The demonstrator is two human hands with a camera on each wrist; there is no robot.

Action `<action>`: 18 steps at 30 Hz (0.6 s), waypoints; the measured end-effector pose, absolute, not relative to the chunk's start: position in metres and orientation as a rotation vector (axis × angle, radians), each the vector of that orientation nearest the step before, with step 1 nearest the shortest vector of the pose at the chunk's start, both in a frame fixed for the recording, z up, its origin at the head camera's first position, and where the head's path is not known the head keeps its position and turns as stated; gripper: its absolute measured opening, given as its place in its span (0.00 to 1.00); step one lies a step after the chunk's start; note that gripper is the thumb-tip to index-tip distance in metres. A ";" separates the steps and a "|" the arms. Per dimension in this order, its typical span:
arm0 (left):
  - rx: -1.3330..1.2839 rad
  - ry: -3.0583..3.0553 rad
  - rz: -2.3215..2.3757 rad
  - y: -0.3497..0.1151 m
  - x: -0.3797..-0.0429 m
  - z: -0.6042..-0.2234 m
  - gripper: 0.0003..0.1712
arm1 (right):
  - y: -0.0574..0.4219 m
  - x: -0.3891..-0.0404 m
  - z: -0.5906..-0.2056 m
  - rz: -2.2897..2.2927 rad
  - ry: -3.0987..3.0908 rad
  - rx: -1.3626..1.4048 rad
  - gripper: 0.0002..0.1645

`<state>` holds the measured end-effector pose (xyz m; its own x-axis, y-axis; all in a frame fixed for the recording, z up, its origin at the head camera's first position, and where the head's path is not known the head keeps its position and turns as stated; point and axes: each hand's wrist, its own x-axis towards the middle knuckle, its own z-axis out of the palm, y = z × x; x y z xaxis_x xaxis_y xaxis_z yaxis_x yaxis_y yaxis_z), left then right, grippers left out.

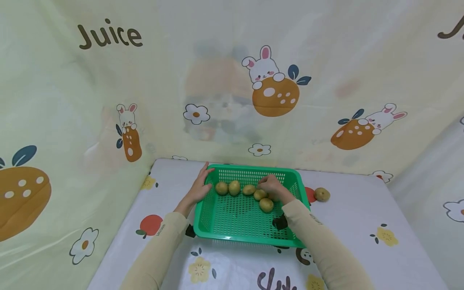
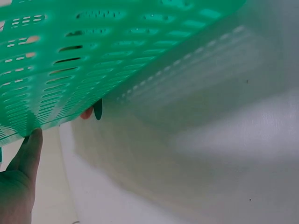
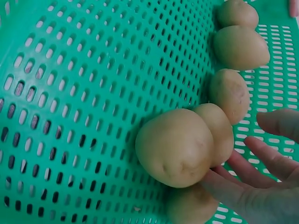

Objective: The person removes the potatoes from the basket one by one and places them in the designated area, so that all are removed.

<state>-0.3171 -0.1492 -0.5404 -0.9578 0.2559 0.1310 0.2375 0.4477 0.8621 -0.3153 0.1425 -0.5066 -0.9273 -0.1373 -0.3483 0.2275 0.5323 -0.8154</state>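
Sleeves (image 1: 326,241) reach to a green basket (image 1: 250,240); the left hand (image 1: 198,188) spreads at its left side, a lone potato (image 1: 322,194) beyond its right. Left wrist: that hand, cut off, touches it. Right wrist: six potatoes (image 3: 175,147) inside the basket; the right hand (image 3: 261,198), loosely spread, apparently touches some, partly hidden.

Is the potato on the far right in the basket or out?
Out. The head view shows that potato lying on the cloth, to the right of the basket.
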 end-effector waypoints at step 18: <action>0.455 2.666 1.569 -0.150 -0.317 -0.539 0.36 | 0.133 -0.317 -0.518 -1.298 2.462 -0.036 0.03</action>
<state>-0.3175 -0.1502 -0.5393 -0.9576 0.2554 0.1333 0.2405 0.4543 0.8578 -0.3166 0.1331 -0.5183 -0.9361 -0.1856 -0.2987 0.1415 0.5787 -0.8032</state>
